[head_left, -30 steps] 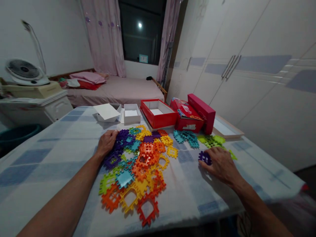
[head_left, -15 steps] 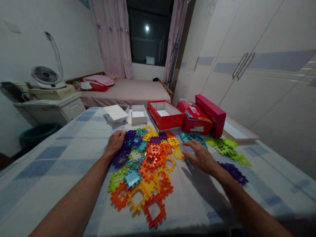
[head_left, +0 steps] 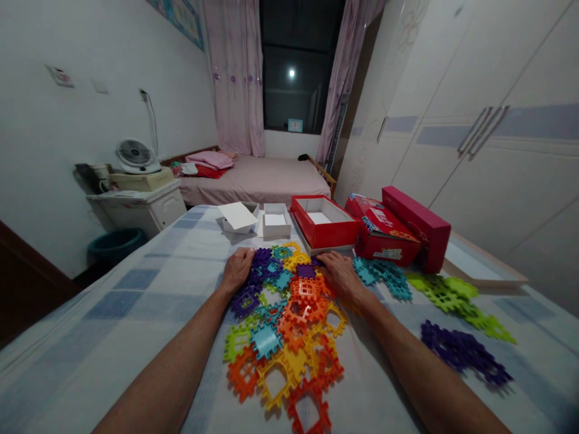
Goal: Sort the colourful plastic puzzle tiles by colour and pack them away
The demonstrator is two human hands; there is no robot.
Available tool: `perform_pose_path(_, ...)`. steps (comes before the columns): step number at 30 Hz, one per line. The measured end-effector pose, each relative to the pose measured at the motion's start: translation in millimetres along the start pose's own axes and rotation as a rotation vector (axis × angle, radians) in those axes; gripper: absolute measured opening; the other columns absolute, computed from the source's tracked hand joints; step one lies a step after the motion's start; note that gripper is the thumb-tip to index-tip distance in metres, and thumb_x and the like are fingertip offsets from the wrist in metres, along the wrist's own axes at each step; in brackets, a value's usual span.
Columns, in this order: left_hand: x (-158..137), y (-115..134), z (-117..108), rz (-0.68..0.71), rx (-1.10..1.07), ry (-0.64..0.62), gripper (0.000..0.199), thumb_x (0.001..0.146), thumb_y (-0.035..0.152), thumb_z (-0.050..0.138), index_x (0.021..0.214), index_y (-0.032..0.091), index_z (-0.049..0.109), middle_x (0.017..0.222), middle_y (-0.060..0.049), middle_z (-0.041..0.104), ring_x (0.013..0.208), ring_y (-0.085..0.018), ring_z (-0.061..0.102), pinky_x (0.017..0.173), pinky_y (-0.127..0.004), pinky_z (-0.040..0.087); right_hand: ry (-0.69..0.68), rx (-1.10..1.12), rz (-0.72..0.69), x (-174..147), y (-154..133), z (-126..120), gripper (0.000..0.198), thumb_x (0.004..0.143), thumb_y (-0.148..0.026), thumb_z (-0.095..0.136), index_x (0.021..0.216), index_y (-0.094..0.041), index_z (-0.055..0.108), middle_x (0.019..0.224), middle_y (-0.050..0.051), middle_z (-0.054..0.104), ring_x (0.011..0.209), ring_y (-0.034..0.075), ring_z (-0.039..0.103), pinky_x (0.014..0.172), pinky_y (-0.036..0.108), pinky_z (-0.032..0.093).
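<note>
A heap of interlocking plastic building tiles (head_left: 308,290) in orange, yellow, red, purple, blue and green spreads over the middle of the cloth. At its left edge my left hand (head_left: 238,269) lies against purple tiles (head_left: 246,299). Its fingers are laid forward, partly out of sight, and no tile shows in its grasp. My right hand (head_left: 340,274) rests on the upper right edge of the heap, by a purple tile (head_left: 306,270) and orange ones. Its fingers are stretched out and cover some yellow tiles.
Sorted blue tiles (head_left: 383,277), green tiles (head_left: 464,304) and purple tiles (head_left: 464,352) lie right. Behind stand small white boxes (head_left: 277,229), an open red box (head_left: 323,232), a printed red box (head_left: 384,241), a long red box (head_left: 418,226) and a shallow tray (head_left: 486,268).
My right hand has moved left from beside the heap onto its upper right edge. My left hand stays at the left edge. The view has shifted, so the scene sits further right and lower.
</note>
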State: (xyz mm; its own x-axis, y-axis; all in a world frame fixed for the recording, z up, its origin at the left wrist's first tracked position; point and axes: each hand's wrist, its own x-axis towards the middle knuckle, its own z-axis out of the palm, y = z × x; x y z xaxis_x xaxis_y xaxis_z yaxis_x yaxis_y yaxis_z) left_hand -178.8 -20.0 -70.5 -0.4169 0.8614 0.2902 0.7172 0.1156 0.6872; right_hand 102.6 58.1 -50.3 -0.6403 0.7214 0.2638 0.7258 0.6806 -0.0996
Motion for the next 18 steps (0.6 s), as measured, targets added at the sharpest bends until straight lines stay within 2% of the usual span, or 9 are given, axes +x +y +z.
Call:
perform_pose_path(5,-1.0,2.9,-1.9,0.004,0.0,-0.002,0.045,0.087,0.042,0.03,0.092,0.016,0.066,0.101,-0.01,0.067,0.097,-0.021,0.06,0.087,-0.03,0.042,0.112,0.008,0.013,-0.5,3.2,-1.8,0.028,0.09,-0.022,0.039,0.106,-0.019,0.062,0.104,0.01,0.065,0.102,0.024,0.051,0.089,0.039,0.031)
perform_pose_path(10,-1.5,4.1,-2.9,0.008,0.012,-0.005,0.045,0.087,0.043,0.029,0.09,0.017,0.066,0.101,-0.01,0.067,0.096,-0.021,0.06,0.085,-0.03,0.043,0.269,0.257,0.149,1.9,-1.4,-14.5,0.035,0.092,-0.024,0.03,0.109,-0.018,0.06,0.106,0.009,0.064,0.1,0.021,0.054,0.086,0.033,0.037)
perform_pose_path(13,-1.2,3.1,-2.4,0.014,0.012,-0.004,0.045,0.087,0.043,0.029,0.091,0.018,0.066,0.102,-0.009,0.067,0.098,-0.02,0.06,0.086,-0.029,0.043,0.228,0.321,0.144,1.8,-11.3,-14.8,0.037,0.092,-0.024,0.026,0.103,-0.019,0.061,0.096,0.005,0.066,0.089,0.016,0.058,0.079,0.028,0.041)
perform_pose_path(18,-0.7,2.9,-2.6,0.018,0.012,-0.006,0.046,0.086,0.043,0.029,0.091,0.017,0.066,0.102,-0.009,0.067,0.098,-0.02,0.06,0.087,-0.029,0.043,0.162,0.344,0.104,-2.1,-25.7,-1.5,0.021,0.086,-0.026,0.042,0.086,-0.017,0.06,0.089,0.006,0.062,0.086,0.017,0.053,0.078,0.03,0.039)
